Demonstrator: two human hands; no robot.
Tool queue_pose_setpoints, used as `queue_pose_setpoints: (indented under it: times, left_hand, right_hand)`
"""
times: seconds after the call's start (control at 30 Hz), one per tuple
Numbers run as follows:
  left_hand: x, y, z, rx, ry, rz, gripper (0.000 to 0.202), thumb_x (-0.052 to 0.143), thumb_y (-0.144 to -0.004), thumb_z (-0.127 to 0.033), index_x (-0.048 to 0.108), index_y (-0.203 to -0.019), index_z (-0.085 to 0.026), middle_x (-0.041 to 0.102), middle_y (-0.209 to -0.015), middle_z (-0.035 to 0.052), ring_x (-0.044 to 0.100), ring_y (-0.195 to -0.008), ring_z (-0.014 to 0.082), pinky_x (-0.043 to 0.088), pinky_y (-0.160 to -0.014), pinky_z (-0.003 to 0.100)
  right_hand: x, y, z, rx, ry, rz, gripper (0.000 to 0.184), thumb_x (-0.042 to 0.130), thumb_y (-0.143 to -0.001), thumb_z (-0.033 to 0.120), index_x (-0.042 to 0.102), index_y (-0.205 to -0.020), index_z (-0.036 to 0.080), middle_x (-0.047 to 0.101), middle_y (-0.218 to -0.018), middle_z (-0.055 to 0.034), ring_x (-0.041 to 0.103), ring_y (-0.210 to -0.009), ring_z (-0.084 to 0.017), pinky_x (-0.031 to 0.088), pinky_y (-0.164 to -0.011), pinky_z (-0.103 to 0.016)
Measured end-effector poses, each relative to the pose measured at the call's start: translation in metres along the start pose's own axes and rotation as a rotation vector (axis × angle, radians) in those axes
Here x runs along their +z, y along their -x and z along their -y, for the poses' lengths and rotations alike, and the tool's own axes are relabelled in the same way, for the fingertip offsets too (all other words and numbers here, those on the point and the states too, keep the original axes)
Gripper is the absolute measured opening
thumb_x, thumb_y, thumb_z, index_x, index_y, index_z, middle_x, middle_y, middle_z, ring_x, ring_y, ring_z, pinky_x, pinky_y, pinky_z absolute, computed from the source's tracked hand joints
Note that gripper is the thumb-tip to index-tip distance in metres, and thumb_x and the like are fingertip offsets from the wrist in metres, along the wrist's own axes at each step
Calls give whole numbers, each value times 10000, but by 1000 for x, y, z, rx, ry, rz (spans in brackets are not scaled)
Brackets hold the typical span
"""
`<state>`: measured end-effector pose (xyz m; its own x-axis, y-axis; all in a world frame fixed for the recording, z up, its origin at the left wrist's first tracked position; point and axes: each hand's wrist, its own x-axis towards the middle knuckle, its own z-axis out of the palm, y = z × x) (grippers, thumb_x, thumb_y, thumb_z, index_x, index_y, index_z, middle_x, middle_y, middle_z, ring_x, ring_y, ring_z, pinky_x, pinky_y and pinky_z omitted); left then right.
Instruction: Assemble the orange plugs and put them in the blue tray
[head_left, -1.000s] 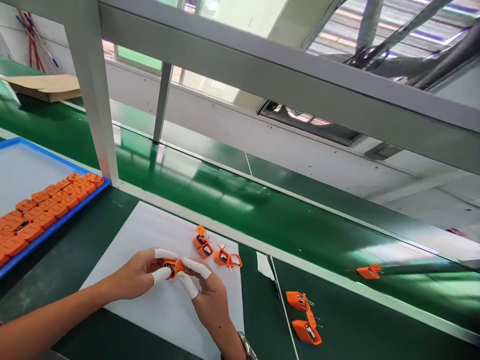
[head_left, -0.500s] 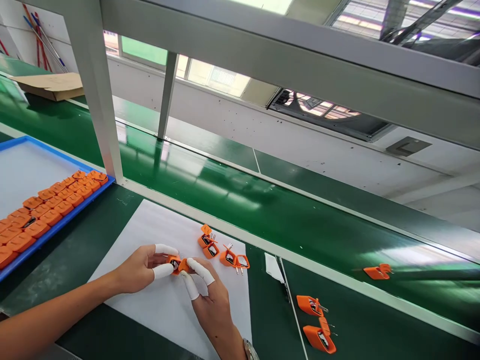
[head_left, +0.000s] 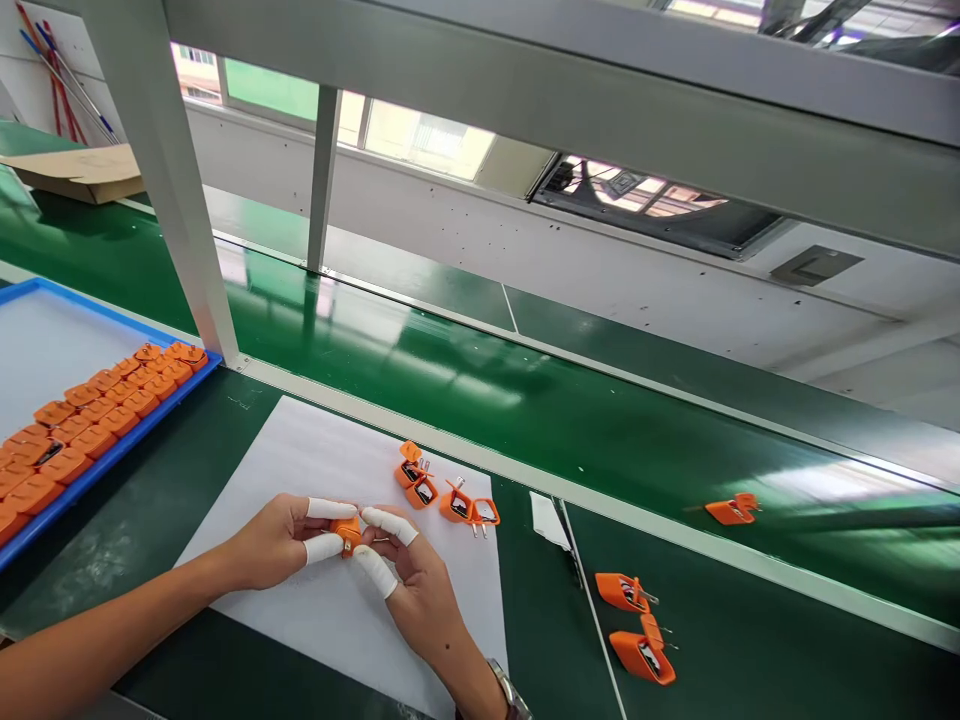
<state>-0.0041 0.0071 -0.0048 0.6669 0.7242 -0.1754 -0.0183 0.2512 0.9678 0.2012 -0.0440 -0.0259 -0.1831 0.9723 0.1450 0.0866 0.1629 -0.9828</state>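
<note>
Over the white sheet [head_left: 300,450], my left hand [head_left: 281,540] pinches an orange plug charger [head_left: 347,533] between thumb and fingers covered by white finger cots. My right hand [head_left: 409,570], also wearing finger cots, has its thumb and fingertips closed on the charger's right side. The charger's cover lies over its case, though fingers hide part of it. Just behind my right hand, several open orange chargers [head_left: 416,485] rest on the sheet, with metal pins and inner parts showing.
A blue-rimmed tray [head_left: 150,425] at left holds rows of closed orange chargers [head_left: 94,440]. Open chargers [head_left: 641,655] lie on the green table at right, and another charger [head_left: 731,510] is on the green belt. A metal post [head_left: 161,180] rises behind the tray. A white scrap [head_left: 549,520] lies beside the sheet.
The charger's cover, angled out from the case before, now sits over it. My right fingers have come closer around it. The charger on the belt has shifted left and slightly up in view.
</note>
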Motion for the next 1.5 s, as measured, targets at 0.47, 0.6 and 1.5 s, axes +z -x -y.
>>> queue_pose_setpoints:
  times: [0.47, 0.6, 1.5]
  left_hand:
    - [6, 3, 6, 10, -88, -72, 364, 660, -892, -258, 684, -1254, -287, 596, -1429, 8, 541, -1332, 279, 461, -1126, 399]
    - [8, -2, 3, -25, -61, -98, 319, 698, -866, -290, 717, -1182, -250, 665, -1344, 36, 616, -1245, 285, 496, -1090, 416]
    - [-192, 51, -154, 105, -573, -1043, 650, 811, -694, -468, 640, -1269, -217, 682, -1289, 67, 562, -1244, 311, 440, -1069, 391]
  right_hand:
    - [2, -6, 0, 206, -190, -1, 485, 744, -843, 345, 589, -1286, 223, 738, -1156, -88, 719, -1011, -241, 597, -935, -481]
    - [-2, -6, 0, 159, -258, 33, 549, 723, -862, 371, 536, -1359, 235, 715, -1193, -97, 711, -1031, -223, 588, -954, -487]
    - [-10, -14, -7, 364, -132, -21, 439, 776, -728, 411, 745, -1132, 240, 764, -1099, -96, 737, -914, -274, 576, -955, -406]
